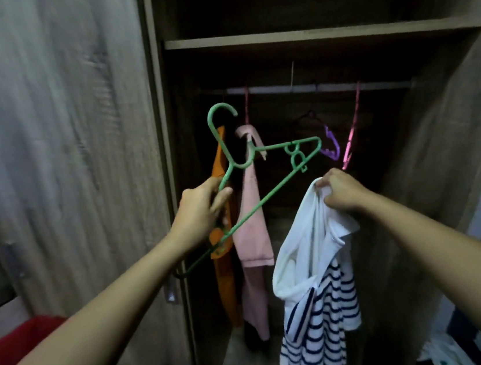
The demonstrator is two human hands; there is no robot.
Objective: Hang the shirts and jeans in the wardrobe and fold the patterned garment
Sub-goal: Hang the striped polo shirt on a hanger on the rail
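Head camera view, looking into an open wooden wardrobe (321, 36) with a rail (312, 87) across it under a shelf.

The left hand (197, 212) is closed around a green plastic hanger (265, 200) near its neck, holding it tilted in front of the rail, hook up and not on the rail. The right hand (340, 191), below the rail's right half, pinches the collar end of a white shirt with navy stripes (317, 303); the shirt hangs down from that grip, not yet on the hanger.

Below the left end of the rail, an orange garment (216, 167) and a pink shirt (253, 232) already hang side by side. Empty purple (332, 146) and pink (351, 135) hangers hang from the rail's right half.

To do this step well, it seems best to find the neck opening, slide one hanger arm into a shoulder, then the other, keeping the collar centred under the hook before lifting it to the free stretch of rail.

No writing or brand can be read anywhere.
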